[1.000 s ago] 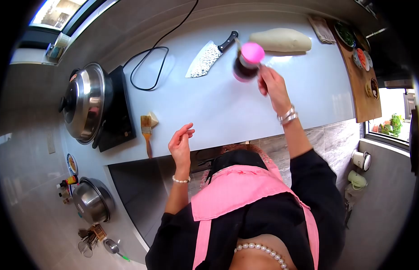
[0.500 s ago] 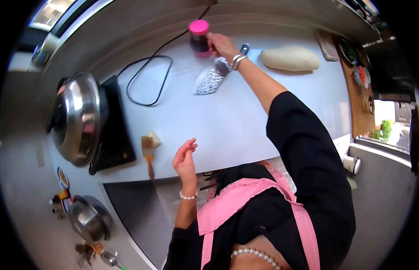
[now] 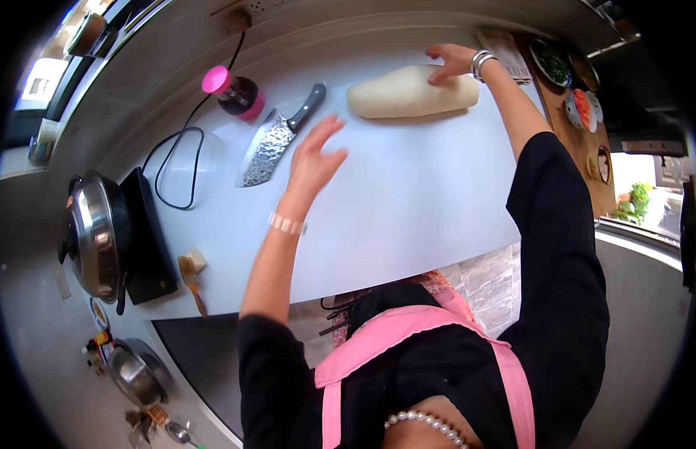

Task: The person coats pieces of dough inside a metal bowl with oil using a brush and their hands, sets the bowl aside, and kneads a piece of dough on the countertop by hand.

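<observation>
A thick roll of pale dough (image 3: 397,96) lies near the back of the white worktop. My right hand (image 3: 454,63) rests at its right end, fingers apart, the fingertips at or on its top; I cannot tell how firmly they touch. Raised over the worktop, my left hand (image 3: 316,163) is open and holds nothing, left of and nearer than the dough. Beside it lies a cleaver (image 3: 269,153) with a hammered blade and a dark handle. Behind the cleaver stands a jar (image 3: 239,99) of dark contents with a pink lid.
A lidded steel pot (image 3: 97,236) sits on a black cooker (image 3: 147,239) at the left, its cable (image 3: 168,161) looped on the worktop. A brush (image 3: 191,284) lies near the front edge. Bowls of chopped vegetables (image 3: 580,111) stand on a wooden board (image 3: 599,142) at the right.
My right hand has left the pink-lidded jar and moved right to the dough. My left hand has risen forward over the worktop. The view has shifted to the right.
</observation>
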`<state>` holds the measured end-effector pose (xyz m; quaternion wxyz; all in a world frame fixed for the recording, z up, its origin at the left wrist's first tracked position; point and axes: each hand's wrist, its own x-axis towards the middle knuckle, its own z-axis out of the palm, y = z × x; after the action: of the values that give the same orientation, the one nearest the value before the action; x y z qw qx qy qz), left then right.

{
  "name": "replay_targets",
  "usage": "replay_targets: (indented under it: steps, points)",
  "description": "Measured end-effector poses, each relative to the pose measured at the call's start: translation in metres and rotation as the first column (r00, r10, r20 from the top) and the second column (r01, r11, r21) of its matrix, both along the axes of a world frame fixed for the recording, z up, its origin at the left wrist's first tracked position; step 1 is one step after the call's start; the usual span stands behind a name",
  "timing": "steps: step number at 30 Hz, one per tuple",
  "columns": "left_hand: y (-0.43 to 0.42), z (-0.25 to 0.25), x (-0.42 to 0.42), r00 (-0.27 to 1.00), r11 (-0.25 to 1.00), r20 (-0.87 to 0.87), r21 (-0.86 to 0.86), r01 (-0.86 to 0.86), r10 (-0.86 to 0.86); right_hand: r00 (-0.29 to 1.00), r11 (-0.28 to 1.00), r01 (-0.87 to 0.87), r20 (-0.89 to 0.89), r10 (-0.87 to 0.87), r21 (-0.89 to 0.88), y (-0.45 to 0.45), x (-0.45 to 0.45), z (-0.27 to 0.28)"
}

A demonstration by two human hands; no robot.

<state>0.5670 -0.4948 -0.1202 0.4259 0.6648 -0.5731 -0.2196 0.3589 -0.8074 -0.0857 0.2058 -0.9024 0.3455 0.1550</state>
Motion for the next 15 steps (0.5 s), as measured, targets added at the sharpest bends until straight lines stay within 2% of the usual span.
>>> replay_targets:
  steps: [2, 3, 4, 5, 7, 8, 9, 10, 11, 12, 13, 15]
  points:
    - [-0.082, -0.024, -0.011, 0.97, 0.997, 0.242, -0.068, 0.026, -0.008, 0.997, 0.991, -0.045, -0.05, 0.051, 0.127, -0.014, -0.014, -0.008]
    - [-0.115, -0.037, -0.013, 0.927, 0.997, 0.374, -0.068, 0.022, 0.005, 0.998, 0.994, -0.054, -0.039, 0.058, 0.099, -0.017, -0.016, -0.009]
    - [-0.138, -0.035, -0.018, 0.961, 0.983, 0.274, 0.183, -0.012, -0.039, 0.997, 0.995, -0.06, -0.036, 0.063, 0.083, -0.013, -0.016, -0.009]
    - [-0.152, -0.029, -0.026, 0.987, 0.901, 0.152, 0.434, -0.025, -0.045, 0.996, 0.994, -0.072, -0.044, 0.076, 0.077, -0.006, -0.019, -0.015]
    - [-0.157, -0.032, -0.015, 0.989, 0.857, 0.052, 0.507, 0.095, -0.14, 0.993, 0.999, -0.043, 0.112, 0.039, 0.031, 0.009, -0.027, -0.02]
    - [-0.144, -0.022, -0.024, 0.999, 0.908, 0.005, 0.417, 0.029, -0.035, 0.976, 0.999, 0.001, 0.22, 0.009, -0.047, 0.03, -0.038, -0.024]
    - [-0.134, -0.025, -0.031, 0.987, 0.954, 0.152, 0.301, 0.008, -0.056, 0.942, 0.988, 0.058, 0.335, -0.007, -0.144, 0.046, -0.046, -0.021]
    - [-0.125, -0.025, -0.036, 0.951, 0.985, 0.303, 0.17, 0.003, -0.055, 0.884, 0.991, 0.079, 0.467, -0.019, -0.111, 0.059, -0.061, -0.023]
    - [-0.118, -0.025, -0.04, 0.893, 0.999, 0.448, 0.038, 0.025, -0.039, 0.862, 0.98, 0.081, 0.507, 0.022, -0.18, 0.073, -0.068, -0.024]
    - [-0.107, -0.01, -0.05, 0.9, 0.991, 0.434, 0.13, -0.024, -0.035, 0.865, 0.983, 0.087, 0.501, 0.007, -0.163, 0.086, -0.074, -0.018]
    - [-0.099, -0.002, -0.055, 0.914, 0.996, 0.404, 0.093, -0.016, -0.023, 0.869, 0.984, 0.098, 0.495, -0.012, -0.149, 0.095, -0.078, -0.013]
    - [-0.082, 0.01, -0.064, 0.943, 1.0, 0.333, 0.017, 0.008, -0.013, 0.772, 0.975, 0.025, 0.625, 0.12, -0.219, 0.104, -0.089, -0.011]
